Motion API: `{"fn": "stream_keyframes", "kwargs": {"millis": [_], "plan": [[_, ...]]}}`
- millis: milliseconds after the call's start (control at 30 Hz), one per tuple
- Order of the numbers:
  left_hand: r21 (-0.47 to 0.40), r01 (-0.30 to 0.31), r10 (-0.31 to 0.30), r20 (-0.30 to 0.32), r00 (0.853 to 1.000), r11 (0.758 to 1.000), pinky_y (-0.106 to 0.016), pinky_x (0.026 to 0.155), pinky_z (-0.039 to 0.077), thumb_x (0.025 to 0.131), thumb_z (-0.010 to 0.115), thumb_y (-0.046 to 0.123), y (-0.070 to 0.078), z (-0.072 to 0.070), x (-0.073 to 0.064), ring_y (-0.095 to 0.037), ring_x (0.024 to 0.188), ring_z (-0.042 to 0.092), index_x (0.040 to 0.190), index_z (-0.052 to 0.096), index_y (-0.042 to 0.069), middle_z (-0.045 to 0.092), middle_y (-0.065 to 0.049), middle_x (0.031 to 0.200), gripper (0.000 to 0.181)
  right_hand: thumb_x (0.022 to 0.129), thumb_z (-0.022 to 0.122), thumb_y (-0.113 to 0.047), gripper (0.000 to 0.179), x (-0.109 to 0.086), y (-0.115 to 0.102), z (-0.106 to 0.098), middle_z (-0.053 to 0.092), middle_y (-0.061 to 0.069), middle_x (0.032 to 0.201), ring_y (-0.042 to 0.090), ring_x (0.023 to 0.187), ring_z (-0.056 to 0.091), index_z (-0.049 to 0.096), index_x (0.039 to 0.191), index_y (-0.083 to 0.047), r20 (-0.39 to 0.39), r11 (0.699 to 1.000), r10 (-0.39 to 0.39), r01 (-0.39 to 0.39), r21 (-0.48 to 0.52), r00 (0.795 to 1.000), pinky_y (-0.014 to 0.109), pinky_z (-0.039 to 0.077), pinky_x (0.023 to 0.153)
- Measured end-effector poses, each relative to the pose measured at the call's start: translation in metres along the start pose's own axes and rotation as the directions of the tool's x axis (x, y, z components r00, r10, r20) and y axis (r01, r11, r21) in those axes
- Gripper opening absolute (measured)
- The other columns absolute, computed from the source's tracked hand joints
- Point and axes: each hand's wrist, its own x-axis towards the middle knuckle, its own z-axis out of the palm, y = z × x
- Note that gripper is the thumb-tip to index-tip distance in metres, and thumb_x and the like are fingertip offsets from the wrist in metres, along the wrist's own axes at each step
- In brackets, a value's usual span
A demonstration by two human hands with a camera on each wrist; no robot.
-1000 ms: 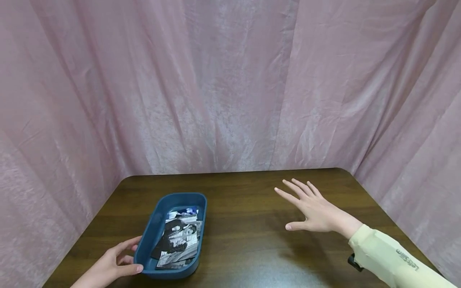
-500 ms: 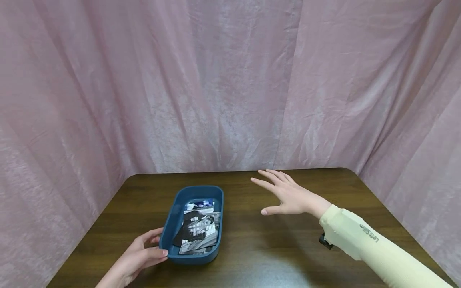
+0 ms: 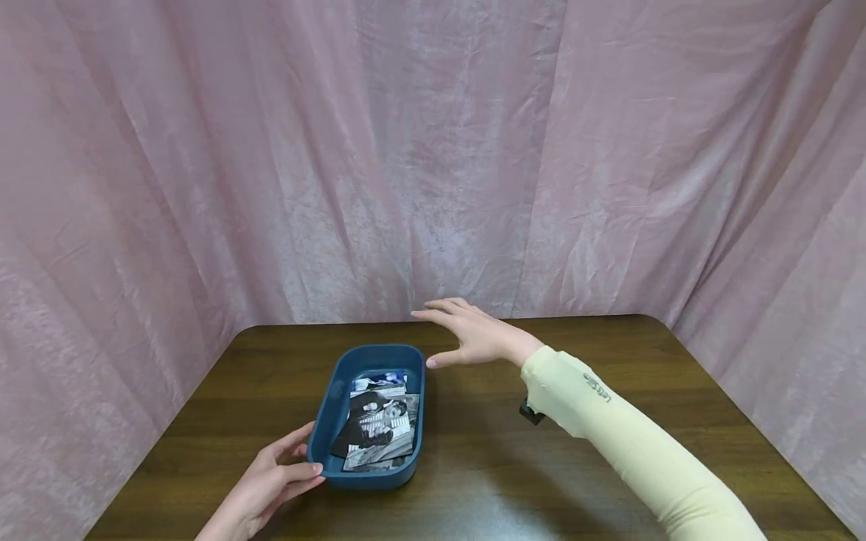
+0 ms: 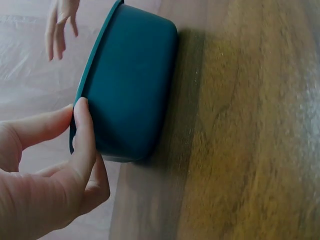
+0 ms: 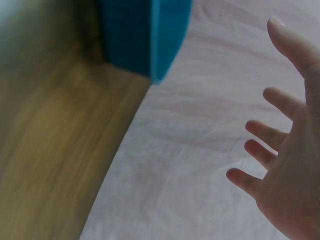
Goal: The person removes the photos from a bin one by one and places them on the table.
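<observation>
My left hand [image 3: 267, 488] is on the near-left corner of the dark blue oblong plastic tray [image 3: 334, 409]. Thumb runs along the tray's near rim, fingers rest vs. its left outer wall, all fairly straight, so it's touching rather than clamped on. The left wrist view shows the same: thumb [image 4: 84, 131] pressed on the rim edge of the tray [image 4: 131, 85], other fingers loosely curled behind it, nothing held inside the palm.

The tray sits flat on the dark brown wood-grain table [image 3: 609, 376], left of the table's middle, long axis running away from me. Inside it lies a loose stack of black-and-white printed photos [image 3: 379, 428], w/ a bit of a blue-toned print showing at the tray's far end. The photos overlap at slight angles; can't tell how many there are.

My right hand [image 3: 473, 338] hovers just beyond the tray's far-right corner, above the table, palm down, fingers spread and straight, thumb pointing toward the tray rim. It holds nothing and isn't touching the tray. In the right wrist view the fingers [image 5: 260, 132] are splayed apart w/ the tray [image 5: 145, 35] blurred off to one side. The arm wears a pale yellow long sleeve [image 3: 629, 443] w/ small lettering near the cuff; a small black item shows under the wrist.

Behind the table, wrinkled pink fabric curtain [image 3: 433, 150] all round.
</observation>
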Motion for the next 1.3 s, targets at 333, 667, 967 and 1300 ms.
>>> {"fn": "stream_keyframes", "kwargs": {"millis": [333, 667, 967, 1300], "plan": [[0.046, -0.026, 0.018, 0.157, 0.987, 0.999, -0.036, 0.091, 0.057, 0.088, 0.068, 0.002, -0.001, -0.008, -0.001, -0.019, 0.099, 0.062, 0.158, 0.013, 0.003, 0.041, -0.008, 0.108, 0.089, 0.087, 0.066, -0.056, 0.072, 0.075, -0.026, 0.015, 0.038, 0.0, 0.156, 0.023, 0.148, 0.028, 0.042, 0.149, -0.03, -0.029, 0.983, 0.018, -0.013, 0.183, 0.999, 0.047, 0.032, 0.118], [0.017, -0.017, 0.014, 0.183, 0.983, 1.0, -0.037, 0.09, 0.058, 0.089, 0.066, 0.0, -0.003, -0.01, -0.002, -0.018, 0.095, 0.065, 0.157, 0.009, 0.0, 0.044, -0.01, 0.11, 0.088, 0.087, 0.07, -0.05, 0.062, 0.113, -0.055, 0.067, 0.049, -0.006, 0.149, 0.018, 0.141, 0.042, 0.051, 0.143, -0.031, -0.18, 0.871, 0.09, 0.01, 0.491, 0.98, 0.04, 0.041, 0.113], [0.015, -0.01, 0.006, 0.26, 0.966, 1.0, -0.038, 0.091, 0.057, 0.09, 0.063, -0.001, -0.003, -0.012, -0.002, -0.018, 0.095, 0.063, 0.157, 0.002, 0.0, 0.052, -0.01, 0.112, 0.091, 0.089, 0.073, -0.034, 0.026, 0.112, -0.063, 0.12, 0.067, -0.002, 0.114, 0.015, 0.11, 0.062, 0.067, 0.109, -0.019, -0.17, 0.817, 0.181, -0.052, 0.574, 0.969, 0.031, 0.05, 0.096], [0.041, -0.015, 0.003, 0.281, 0.96, 0.999, -0.036, 0.089, 0.057, 0.088, 0.065, 0.0, -0.002, -0.016, -0.004, -0.015, 0.091, 0.064, 0.157, -0.001, 0.0, 0.054, -0.009, 0.105, 0.095, 0.073, 0.085, -0.045, 0.073, 0.098, -0.066, 0.133, 0.047, 0.0, 0.14, 0.022, 0.122, 0.042, 0.054, 0.139, -0.038, 0.281, 0.924, 0.236, -0.305, 0.232, 0.93, 0.044, 0.046, 0.099]]}}
